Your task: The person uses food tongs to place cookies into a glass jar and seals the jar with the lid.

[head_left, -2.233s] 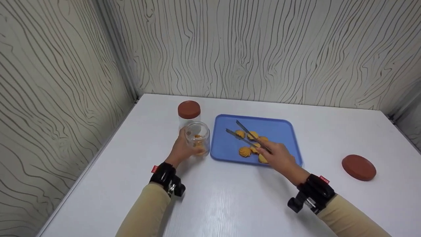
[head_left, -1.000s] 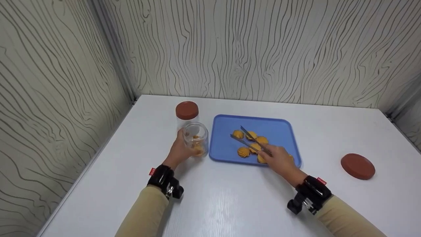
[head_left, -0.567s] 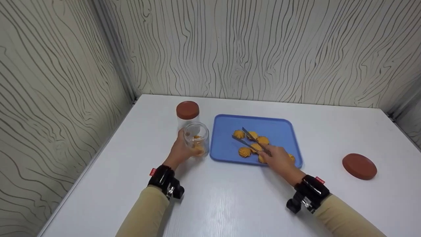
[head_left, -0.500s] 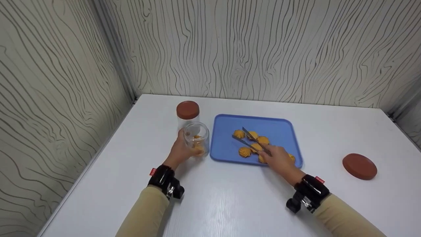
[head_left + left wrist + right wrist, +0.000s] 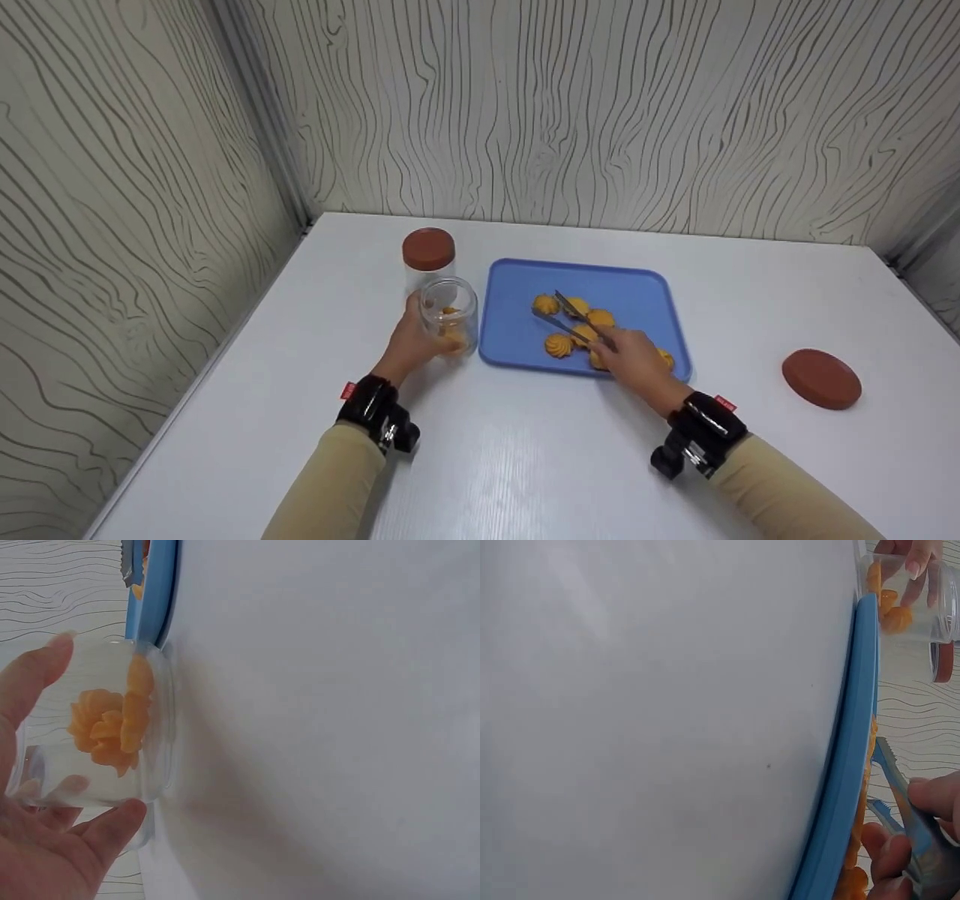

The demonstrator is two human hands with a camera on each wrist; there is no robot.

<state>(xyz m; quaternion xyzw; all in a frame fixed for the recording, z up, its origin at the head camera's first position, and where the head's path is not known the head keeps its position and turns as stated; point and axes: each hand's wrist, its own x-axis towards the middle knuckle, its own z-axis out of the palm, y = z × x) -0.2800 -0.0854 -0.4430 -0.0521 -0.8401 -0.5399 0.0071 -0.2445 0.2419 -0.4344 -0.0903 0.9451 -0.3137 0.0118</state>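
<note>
My left hand (image 5: 411,341) grips a clear open jar (image 5: 466,319) standing just left of the blue tray (image 5: 510,356). Inside it lie several swirled golden cookies (image 5: 97,720), seen through the wall in the left wrist view. My right hand (image 5: 636,364) holds metal tongs (image 5: 556,322) over the tray. Their serrated tips are spread apart near a cookie (image 5: 545,304) at the back left of the group. Several more piped cookies (image 5: 558,346) lie on the tray, some partly covered by the tongs and hand. Whether the tips touch a cookie I cannot tell.
Behind the held jar stands a second jar with a red-brown lid (image 5: 428,249) on it. A loose red-brown lid (image 5: 821,379) lies on the white table (image 5: 510,465) to the right. Patterned walls (image 5: 570,112) border the table at the back and left.
The tongs' tips have moved back toward me and to the right, lower over the cookies, and stand closer together than at first. My left hand and the jar stay in place.
</note>
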